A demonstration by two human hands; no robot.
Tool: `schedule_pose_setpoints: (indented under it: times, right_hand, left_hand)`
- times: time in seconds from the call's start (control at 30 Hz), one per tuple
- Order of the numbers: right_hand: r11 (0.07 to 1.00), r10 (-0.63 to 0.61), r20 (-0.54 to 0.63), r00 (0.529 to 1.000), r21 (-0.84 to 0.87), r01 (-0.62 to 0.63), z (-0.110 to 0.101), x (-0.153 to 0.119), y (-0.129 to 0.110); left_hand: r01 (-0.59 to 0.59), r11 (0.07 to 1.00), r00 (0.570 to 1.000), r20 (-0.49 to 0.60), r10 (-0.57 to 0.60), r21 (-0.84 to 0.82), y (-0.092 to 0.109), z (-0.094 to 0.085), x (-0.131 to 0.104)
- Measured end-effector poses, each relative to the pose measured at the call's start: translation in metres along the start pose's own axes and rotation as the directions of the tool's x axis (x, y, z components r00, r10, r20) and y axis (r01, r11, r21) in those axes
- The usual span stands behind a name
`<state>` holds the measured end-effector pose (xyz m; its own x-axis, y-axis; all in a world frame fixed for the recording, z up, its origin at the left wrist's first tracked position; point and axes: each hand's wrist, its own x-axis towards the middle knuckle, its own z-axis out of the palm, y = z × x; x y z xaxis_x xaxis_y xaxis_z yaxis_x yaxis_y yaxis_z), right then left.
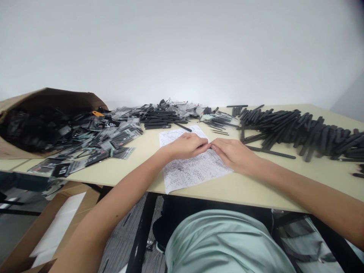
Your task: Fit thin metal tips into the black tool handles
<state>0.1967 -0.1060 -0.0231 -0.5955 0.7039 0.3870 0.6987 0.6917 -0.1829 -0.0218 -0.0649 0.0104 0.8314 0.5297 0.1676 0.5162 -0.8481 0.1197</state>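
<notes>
My left hand [189,146] and my right hand [234,153] meet fingertip to fingertip above a sheet of paper [189,176] covered in dark scribbles. Both are closed in a pinch on a black pen [210,147]. Only a small dark bit of it shows between the fingers; the rest is hidden. Just beyond my left hand, a single black pen [183,127] lies across the paper's far edge. Past my right hand, several thin dark sticks [220,132] lie on the table, and a long black pen [271,152] rests beside my right wrist.
A cardboard box [48,93] on its side spills clear-and-black packets [122,134] over the table's left. Black pens [159,118] lie stacked at the back middle. A long heap of black pens [298,131] covers the right. Below left stands an open carton [61,223].
</notes>
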Motion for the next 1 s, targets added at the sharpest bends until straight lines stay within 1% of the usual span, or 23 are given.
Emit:
schedule_pose_setpoints:
  times: [0.13,0.33,0.47,0.67,0.77,0.83,0.9,1.0]
  right_hand:
    - [0.999,0.022,-0.006,1.0,0.042,-0.021,0.0001,0.0005,0.0041]
    - [0.996,0.059,0.016,0.998,0.066,-0.06,0.0014,0.0004,0.009]
    - [0.996,0.048,-0.007,0.999,0.069,-0.048,0.0005,0.001,0.0067]
    - [0.995,0.045,-0.008,0.999,0.086,-0.045,-0.0017,0.0008,0.0002]
    - [0.995,0.038,-0.012,0.999,0.095,-0.037,-0.0019,0.0004,-0.001]
    - [0.994,0.047,-0.032,0.998,0.097,-0.044,-0.0015,0.0,-0.0005]
    - [0.995,0.05,-0.076,0.996,0.087,-0.044,-0.0003,-0.0005,0.0008]
    - [0.999,0.033,-0.142,0.989,0.028,-0.029,0.0025,-0.0011,0.0024]
  left_hand:
    - [0.006,1.0,1.0,0.0,-0.006,-0.022,-0.0032,0.0003,-0.0012]
    - [0.001,0.999,1.0,0.016,0.0,-0.052,-0.0052,0.0017,-0.0018]
    - [-0.018,0.998,0.999,0.033,0.019,-0.053,-0.0032,0.0011,-0.0007]
    - [0.032,0.994,0.997,0.077,-0.023,-0.107,-0.0005,-0.0025,0.0007]
    - [0.025,0.988,0.996,0.086,-0.012,-0.15,-0.0003,-0.0041,0.0002]
    - [0.01,0.986,0.997,0.083,0.004,-0.166,-0.0003,-0.0046,-0.0001]
    - [0.002,0.986,0.997,0.076,0.011,-0.169,0.0,-0.0047,-0.0001]
    - [0.011,0.982,0.998,0.07,0.002,-0.19,0.0006,-0.0044,0.0005]
